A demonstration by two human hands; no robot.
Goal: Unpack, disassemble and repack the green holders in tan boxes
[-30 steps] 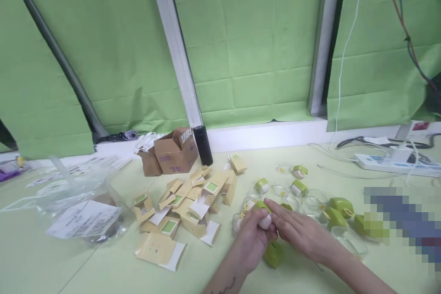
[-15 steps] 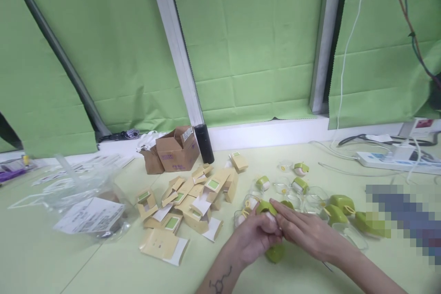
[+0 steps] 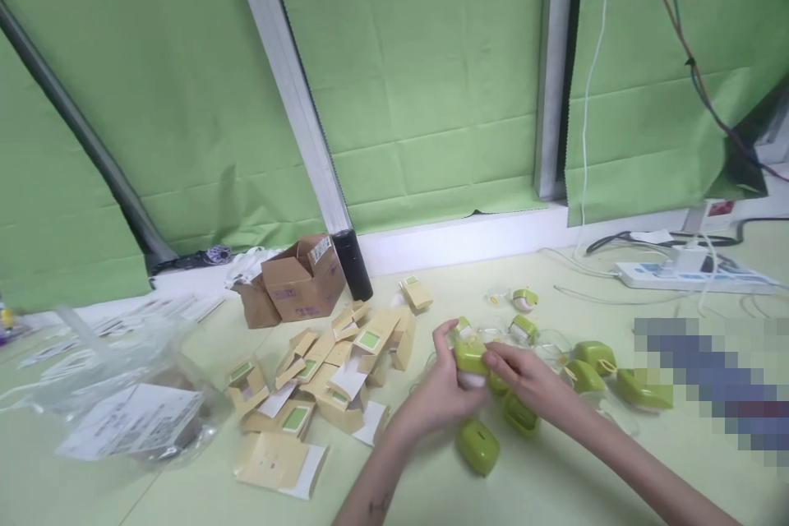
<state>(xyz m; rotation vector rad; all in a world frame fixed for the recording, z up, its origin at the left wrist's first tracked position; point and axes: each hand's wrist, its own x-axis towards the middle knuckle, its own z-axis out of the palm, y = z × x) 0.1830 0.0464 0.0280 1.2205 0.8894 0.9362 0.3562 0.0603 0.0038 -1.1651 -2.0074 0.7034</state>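
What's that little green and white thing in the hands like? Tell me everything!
The green and white thing is small and rounded, and looks like smooth plastic. Green shows above, white below. The left hand holds it above the table, while the right hand touches its right side. Fingers cover some of it, and its inside can't be seen.

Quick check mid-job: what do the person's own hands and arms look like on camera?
The left hand and right hand wear no gloves, and no sleeves show on the forearms. The left forearm bears a dark line marking, perhaps a tattoo.
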